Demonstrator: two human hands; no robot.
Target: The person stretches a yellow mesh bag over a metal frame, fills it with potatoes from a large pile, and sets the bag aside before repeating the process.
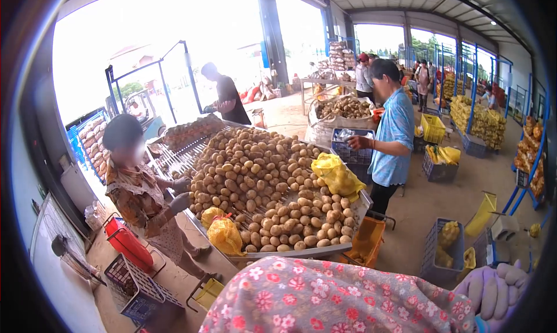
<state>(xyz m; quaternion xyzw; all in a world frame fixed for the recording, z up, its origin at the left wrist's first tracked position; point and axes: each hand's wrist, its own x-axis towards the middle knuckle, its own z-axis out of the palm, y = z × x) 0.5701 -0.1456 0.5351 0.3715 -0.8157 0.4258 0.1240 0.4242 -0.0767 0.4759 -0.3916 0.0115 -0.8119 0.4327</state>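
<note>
A floral sleeve (342, 292) stretches across the bottom of the head view toward the lower right. At its blue cuff is what looks like my left hand (486, 292), in a pale grey-purple glove, its fingers bent and pressed together. More gloved fingers touch it on the right, seemingly my right hand (512, 275), mostly cut off by the dark lens edge. Whether anything lies between the hands is hidden. Beyond the sleeve stands a sorting table (301, 253) heaped with potatoes (249, 170). Yellow mesh bags (225, 234) lie on its near edge, and a yellow bag (337, 176) at its right corner.
A gloved co-worker (136, 188) stands at the table's left side; another in a blue shirt (392, 135) is at its right. An orange crate (365, 243) stands below the table. Crates (444, 266) and a blue frame (525, 176) are to the right. A purple-grey crate (142, 295) lies lower left.
</note>
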